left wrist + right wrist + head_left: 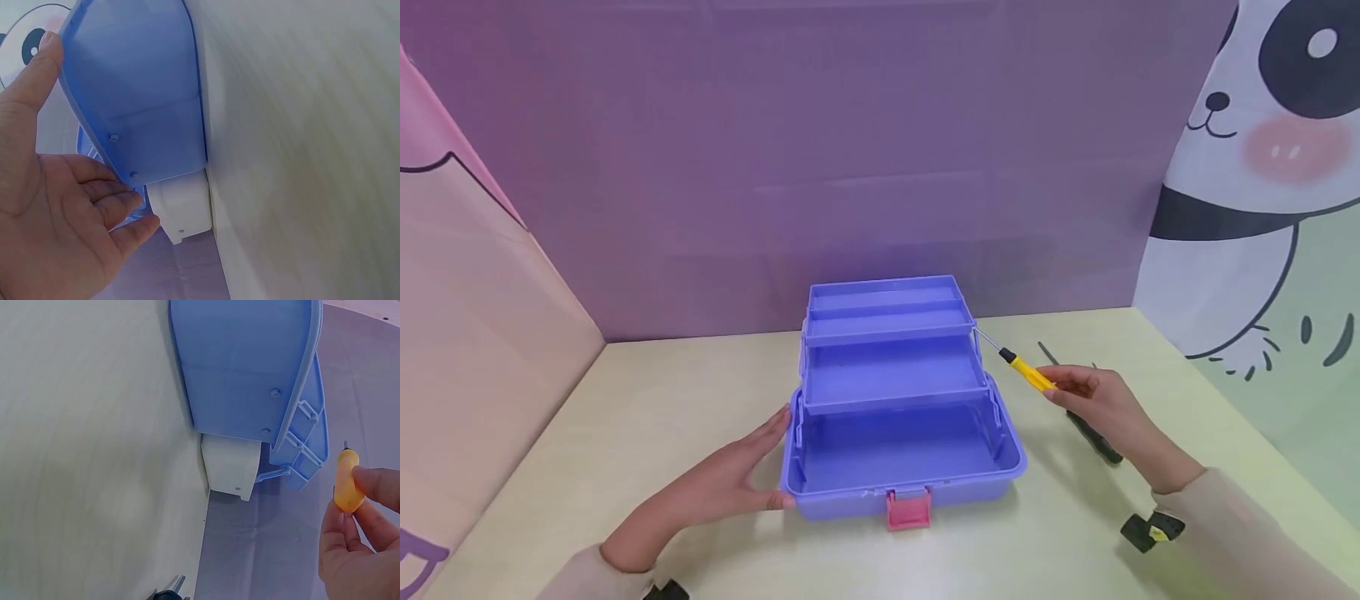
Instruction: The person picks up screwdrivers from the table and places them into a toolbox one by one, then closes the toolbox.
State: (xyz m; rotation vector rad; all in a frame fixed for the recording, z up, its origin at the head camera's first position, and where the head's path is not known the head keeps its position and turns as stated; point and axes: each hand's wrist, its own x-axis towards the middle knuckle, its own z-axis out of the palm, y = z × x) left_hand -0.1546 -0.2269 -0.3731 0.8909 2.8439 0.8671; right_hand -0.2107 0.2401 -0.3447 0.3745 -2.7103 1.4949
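A purple-blue toolbox (906,500) stands with its two stepped trays (891,367) raised and a pink latch (908,510) hanging at its front. My left hand (730,475) spreads along the box's left side, the thumb by the front corner and the fingers further back. In the left wrist view, the thumb and fingers meet the rim of the box. My right hand (1101,408) pinches the yellow handle of a screwdriver (1030,372) between thumb and fingers. Its thin shaft points left, the tip at the right edge of the upper tray.
A dark-handled tool (1093,437) with a thin metal end lies on the pale table (700,392), partly behind the right hand. A white lid-like part (230,464) shows behind the box. A purple cloth wall (880,167) closes the back, with printed panels at both sides.
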